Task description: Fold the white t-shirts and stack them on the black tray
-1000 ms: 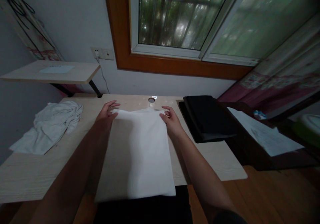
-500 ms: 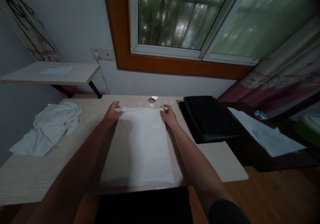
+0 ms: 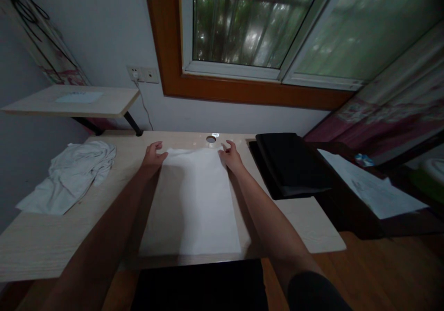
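Observation:
A white cloth (image 3: 204, 204), folded into a flat, nearly rectangular shape, lies on the light wooden desk (image 3: 308, 223) in front of me. My left hand (image 3: 152, 157) is at its far left corner, thumb against the edge and fingers spread apart. At the far right corner, my right hand (image 3: 231, 157) has its thumb touching the cloth's edge, with the other fingers raised and apart. Small wrinkles run along the far edge between my hands. A shadow falls over the cloth's left half.
A crumpled white cloth (image 3: 72, 174) lies at the left, below a raised shelf (image 3: 114, 107). Black folders (image 3: 291, 165) rest on the right. Behind the cloth is a round cable hole (image 3: 211, 139). Printed paper (image 3: 371, 188) lies on a dark surface further right.
Both hands have moved slightly left, and the cloth's far corners have shifted with them. The near edge of the cloth sits slightly farther from the desk's front edge.

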`<state>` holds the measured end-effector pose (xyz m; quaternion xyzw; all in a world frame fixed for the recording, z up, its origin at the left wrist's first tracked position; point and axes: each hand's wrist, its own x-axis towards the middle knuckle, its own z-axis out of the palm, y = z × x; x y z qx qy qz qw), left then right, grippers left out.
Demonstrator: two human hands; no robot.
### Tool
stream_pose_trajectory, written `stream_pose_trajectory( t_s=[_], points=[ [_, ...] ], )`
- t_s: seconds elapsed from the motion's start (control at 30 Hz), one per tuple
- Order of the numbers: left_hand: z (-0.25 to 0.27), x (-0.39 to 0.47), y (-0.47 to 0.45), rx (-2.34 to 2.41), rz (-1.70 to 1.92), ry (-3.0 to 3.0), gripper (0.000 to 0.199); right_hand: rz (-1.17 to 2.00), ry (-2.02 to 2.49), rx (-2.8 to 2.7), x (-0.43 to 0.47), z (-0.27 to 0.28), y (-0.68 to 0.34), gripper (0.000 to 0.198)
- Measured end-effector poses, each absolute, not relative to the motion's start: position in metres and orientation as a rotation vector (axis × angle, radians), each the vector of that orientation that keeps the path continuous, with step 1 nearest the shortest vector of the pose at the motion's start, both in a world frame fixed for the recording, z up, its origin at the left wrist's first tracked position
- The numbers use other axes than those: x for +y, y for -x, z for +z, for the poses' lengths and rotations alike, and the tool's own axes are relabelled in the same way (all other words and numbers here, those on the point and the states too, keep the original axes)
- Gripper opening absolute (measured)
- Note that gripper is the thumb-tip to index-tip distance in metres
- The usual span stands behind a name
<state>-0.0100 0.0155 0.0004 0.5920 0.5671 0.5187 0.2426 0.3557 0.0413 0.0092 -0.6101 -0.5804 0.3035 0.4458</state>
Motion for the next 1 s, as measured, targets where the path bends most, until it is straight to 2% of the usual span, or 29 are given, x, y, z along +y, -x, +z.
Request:
stream_pose_trajectory(
  t_s=[0.37, 0.47, 0.57, 0.7, 0.87, 1.0],
  points=[
    [0.008, -0.051, 0.010, 1.661, 1.085, -1.915, 0.068, 0.583, 1.390, -1.708, -0.021, 0.008, -0.366, 0.073],
    [0.013, -0.067, 0.007, 1.682, 0.905, -1.947, 0.069, 0.396, 1.423, -1.929, -0.054, 0.013, -0.366, 0.064],
    [0.023, -0.077, -0.001, 1.774, 0.727, -1.971, 0.067, 0.204, 1.568, -2.072, -0.080, 0.017, -0.363, 0.044],
    [0.038, -0.080, -0.015, 1.904, 0.546, -1.848, 0.071, 0.137, 1.662, -2.108, -0.088, 0.020, -0.358, 0.034],
    [0.044, -0.069, -0.023, 2.010, 0.551, -1.783, 0.065, 0.143, 1.653, -2.090, -0.065, 0.020, -0.354, 0.034],
    [0.038, -0.041, -0.019, 2.005, 0.703, -1.796, 0.057, 0.120, 1.671, -2.037, -0.034, 0.021, -0.344, 0.035]
  ],
)
